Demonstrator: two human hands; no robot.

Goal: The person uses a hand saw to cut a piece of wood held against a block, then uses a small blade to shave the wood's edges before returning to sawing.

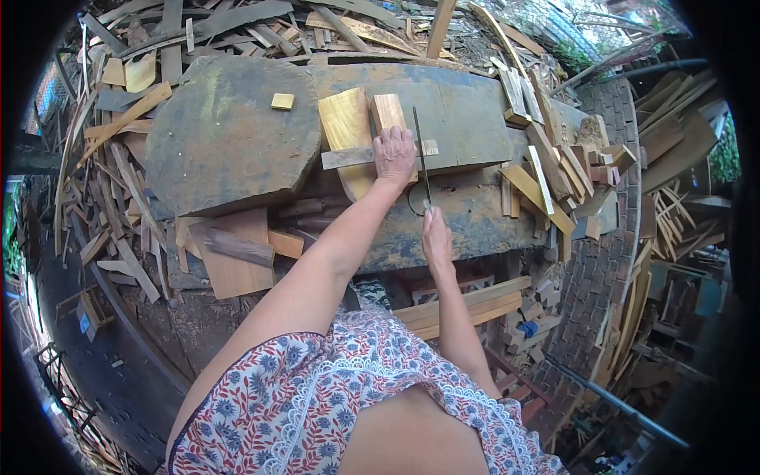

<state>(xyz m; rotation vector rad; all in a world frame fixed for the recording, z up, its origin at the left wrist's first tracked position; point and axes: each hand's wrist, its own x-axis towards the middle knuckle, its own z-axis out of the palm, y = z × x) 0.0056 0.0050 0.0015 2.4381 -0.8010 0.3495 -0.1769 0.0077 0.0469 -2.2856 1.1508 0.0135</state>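
Observation:
My left hand is closed over a thin wooden strip, pressing it down on the bench beside a wooden block. The strip's short end sticks out to the right of the fingers. My right hand grips the handle of a saw. Its narrow dark blade points away from me and crosses the strip close to the left hand; I cannot make out its teeth. A wider yellowish board lies left of the block, partly under the strip.
A thick dark slab covers the bench's left side, with a small yellow wood piece on it. Offcuts pile up at the right. Scrap wood heaps behind. A brick path runs along the right.

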